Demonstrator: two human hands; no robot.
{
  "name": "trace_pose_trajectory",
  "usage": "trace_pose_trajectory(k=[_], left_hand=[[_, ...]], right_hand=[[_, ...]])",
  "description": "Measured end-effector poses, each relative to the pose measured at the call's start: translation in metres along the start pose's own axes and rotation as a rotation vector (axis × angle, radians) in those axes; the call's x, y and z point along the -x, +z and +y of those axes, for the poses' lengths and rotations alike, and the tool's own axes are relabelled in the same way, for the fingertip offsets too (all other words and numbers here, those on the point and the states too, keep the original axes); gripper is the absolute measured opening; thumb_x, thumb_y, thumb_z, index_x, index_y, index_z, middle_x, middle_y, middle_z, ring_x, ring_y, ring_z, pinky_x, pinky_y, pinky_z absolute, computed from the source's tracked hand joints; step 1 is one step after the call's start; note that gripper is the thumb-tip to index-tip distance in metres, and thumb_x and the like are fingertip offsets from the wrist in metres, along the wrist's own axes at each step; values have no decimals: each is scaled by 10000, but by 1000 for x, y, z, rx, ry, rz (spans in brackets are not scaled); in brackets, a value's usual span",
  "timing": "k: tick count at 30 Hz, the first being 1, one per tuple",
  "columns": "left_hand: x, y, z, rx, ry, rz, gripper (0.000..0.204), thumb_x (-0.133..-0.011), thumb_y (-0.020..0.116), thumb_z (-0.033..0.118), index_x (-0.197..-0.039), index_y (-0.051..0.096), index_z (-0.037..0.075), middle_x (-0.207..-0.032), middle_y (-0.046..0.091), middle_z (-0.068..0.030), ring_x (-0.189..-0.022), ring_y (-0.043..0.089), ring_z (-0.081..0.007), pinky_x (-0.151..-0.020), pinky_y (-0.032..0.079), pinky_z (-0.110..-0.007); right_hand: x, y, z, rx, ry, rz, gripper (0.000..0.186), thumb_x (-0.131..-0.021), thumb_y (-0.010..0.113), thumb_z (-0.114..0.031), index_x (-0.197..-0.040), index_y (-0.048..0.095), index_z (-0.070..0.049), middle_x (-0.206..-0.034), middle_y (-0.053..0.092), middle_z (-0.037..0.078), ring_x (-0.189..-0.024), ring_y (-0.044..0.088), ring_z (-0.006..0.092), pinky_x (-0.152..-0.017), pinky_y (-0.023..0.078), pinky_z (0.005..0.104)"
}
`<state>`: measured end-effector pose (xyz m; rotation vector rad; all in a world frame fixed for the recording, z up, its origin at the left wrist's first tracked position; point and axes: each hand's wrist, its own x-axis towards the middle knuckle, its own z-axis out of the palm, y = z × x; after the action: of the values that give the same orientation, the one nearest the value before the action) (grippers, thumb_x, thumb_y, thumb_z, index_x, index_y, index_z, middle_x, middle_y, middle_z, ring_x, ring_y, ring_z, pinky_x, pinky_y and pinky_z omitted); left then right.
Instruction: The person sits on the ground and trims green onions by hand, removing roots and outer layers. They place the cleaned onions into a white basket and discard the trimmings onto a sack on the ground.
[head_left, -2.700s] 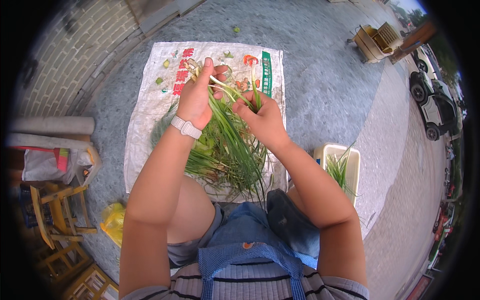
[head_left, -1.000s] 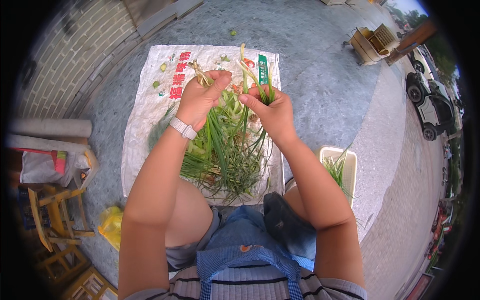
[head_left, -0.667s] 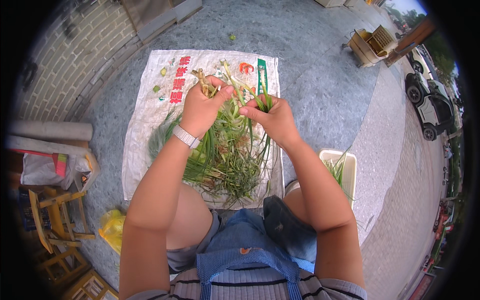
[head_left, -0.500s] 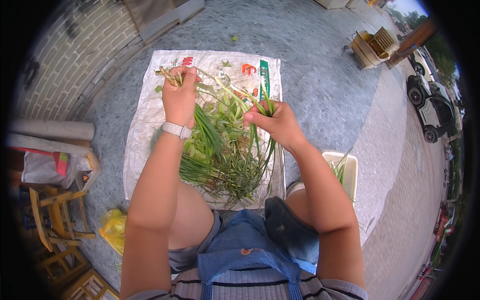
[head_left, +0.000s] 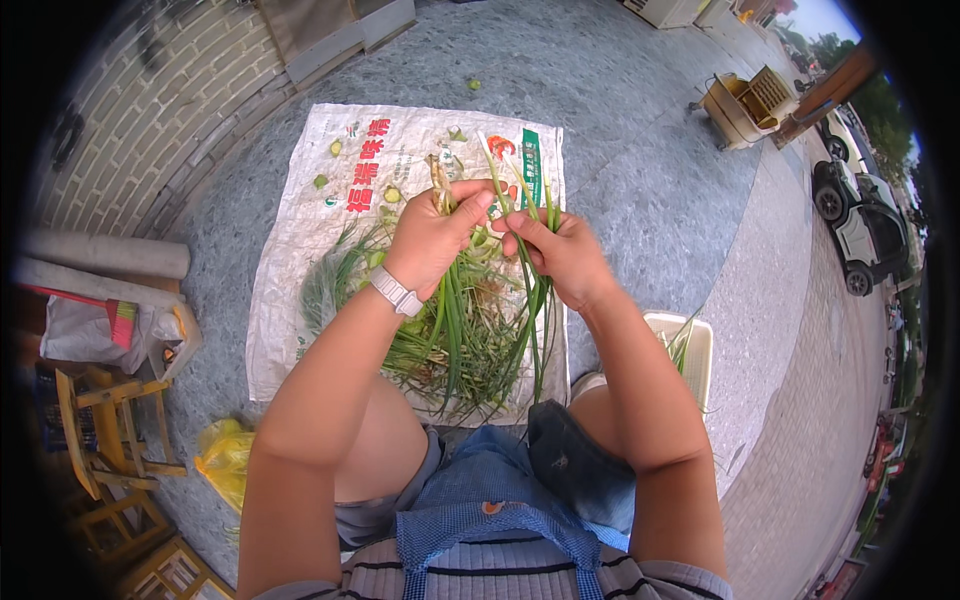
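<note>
the left hand [head_left: 430, 240], at the center of the frame, is closed around a bunch of green-leaved stalks [head_left: 454, 325], its brownish root ends poking up above the fist and its long leaves hanging below. just to its right in the frame, the right hand [head_left: 572, 255] pinches a few slim scallions [head_left: 536, 315] between thumb and fingers, their pale ends pointing up and their green tops trailing down toward the lower middle. the tips of the two hands are close together; whether they touch i cannot tell. a light watch band [head_left: 396, 291] circles the left wrist. beneath, a tangled heap of greens [head_left: 420, 350] lies on a white printed sack [head_left: 280, 260] spread over the grey floor [head_left: 640, 150], with small green scraps near the sack's top edge. at the lower right of the frame, partly behind the forearm, a cream basket [head_left: 704, 360] holds more green leaves. a yellow plastic bag [head_left: 224, 460] sits at the lower left, near a wooden chair [head_left: 120, 430], and a yellowish wheeled bucket [head_left: 735, 112] stands at the upper right.
</note>
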<state>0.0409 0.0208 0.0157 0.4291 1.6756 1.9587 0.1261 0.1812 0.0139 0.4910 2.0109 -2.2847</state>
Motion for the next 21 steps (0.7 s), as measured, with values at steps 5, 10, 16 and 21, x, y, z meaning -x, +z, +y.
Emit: trace_pose_trajectory(k=[5,10,16,21], left_hand=[[-1,5,-3,-108,158,89,182,-870,688,211,-923,678,38,-742,615,35,-590,420,-43,-533,349,-217],[1,5,-4,-169,173,40,195,-906,633,242,-871,662,52,-712,608,29,-601,439,-43,-554,362,-219],[3,3,-2,-183,193,49,244,-948,562,276,-914,662,55,-775,616,17,-620,450,-40,-566,377,-219],[1,5,3,-158,232,162,225,-948,570,251,-914,664,49,-777,630,12,-595,429,-40,-552,371,-214]], right_hand=[[2,9,0,70,-67,-3,256,-918,620,-287,-991,672,-47,-676,593,-14,-509,375,46,-478,280,195],[-2,11,4,-26,-116,-40,232,-927,599,-298,-913,653,-73,-623,546,-5,-538,410,57,-512,296,205],[-1,3,1,-149,-19,-115,250,-927,593,-311,-872,649,-75,-605,523,-6,-556,440,65,-532,314,215],[0,7,1,-70,-72,-54,245,-931,585,-301,-851,638,-76,-593,508,-10,-550,433,70,-525,306,211]])
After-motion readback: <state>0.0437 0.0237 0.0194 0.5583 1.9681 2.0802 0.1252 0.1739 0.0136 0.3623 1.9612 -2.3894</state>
